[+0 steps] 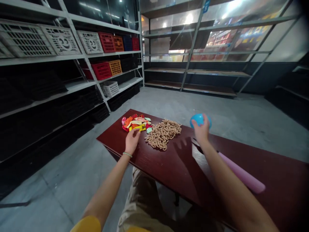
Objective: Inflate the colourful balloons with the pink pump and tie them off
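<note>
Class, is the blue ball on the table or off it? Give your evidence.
Off the table: the right hand holds the blue ball raised in its fingers, and the hand's shadow falls on the dark red table below.

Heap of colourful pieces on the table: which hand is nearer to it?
Left. The left hand sits at the near edge of the colourful heap; the right hand, gripping a blue round object, is farther away, beyond the tan coils.
</note>
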Tool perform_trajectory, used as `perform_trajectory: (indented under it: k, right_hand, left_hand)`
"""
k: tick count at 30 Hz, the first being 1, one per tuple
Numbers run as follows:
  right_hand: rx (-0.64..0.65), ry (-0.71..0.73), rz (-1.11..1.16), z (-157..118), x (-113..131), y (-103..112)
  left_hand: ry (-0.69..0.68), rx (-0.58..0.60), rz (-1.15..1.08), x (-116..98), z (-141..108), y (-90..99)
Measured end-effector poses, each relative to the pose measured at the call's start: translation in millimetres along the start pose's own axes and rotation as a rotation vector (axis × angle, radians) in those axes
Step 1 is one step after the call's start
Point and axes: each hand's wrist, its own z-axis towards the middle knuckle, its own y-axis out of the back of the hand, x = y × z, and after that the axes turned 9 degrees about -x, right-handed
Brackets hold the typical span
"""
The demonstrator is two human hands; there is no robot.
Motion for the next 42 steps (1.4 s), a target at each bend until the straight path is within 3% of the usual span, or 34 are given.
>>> perform_trajectory:
  k: [4, 9, 13, 17, 22, 25, 28, 32, 38, 42]
  right_hand:
    - [0.353, 0.156, 0.229, -55.0, 56.7, -56.7]
    - [0.633, 0.299, 0.293, -119.6, 114.6, -130.8]
    - [0.725, 0.32, 0.292, -152.4, 131.3, -177.1]
    - [0.717, 0.282, 0.261, -165.1, 133.9, -191.5]
    - [0.712, 0.21, 0.244, -155.3, 142.0, -172.1]
    - [0.741, 0.13, 0.249, -136.1, 147.6, -147.1]
    - [0.778, 0.036, 0.28, -112.2, 150.1, -113.1]
    - [0.824, -0.097, 0.33, -88.3, 147.5, -61.5]
    - [0.787, -0.247, 0.361, -73.6, 129.9, 7.9]
    - [0.697, -0.29, 0.35, -65.5, 114.0, 44.2]
  left_hand:
    - [-0.056, -0.062, 0.191, 16.3, 18.8, 17.0]
    - [-0.087, -0.066, 0.255, 33.8, 33.0, 29.7]
    - [-0.054, -0.144, 0.233, 47.2, 37.3, 31.1]
    - [0.032, -0.182, 0.155, 54.3, 36.9, 29.0]
    - [0.016, -0.217, 0.15, 48.6, 34.2, 29.8]
    - [-0.018, -0.25, 0.15, 39.0, 29.0, 32.0]
    - [-0.077, -0.209, 0.109, 24.5, 16.4, 24.6]
    - [0.036, 0.036, -0.182, -1.6, -17.6, -11.2]
    - [0.412, 0.534, -0.687, -41.1, -79.6, -75.2]
    - [0.47, 0.734, -0.796, -59.2, -111.7, -98.7]
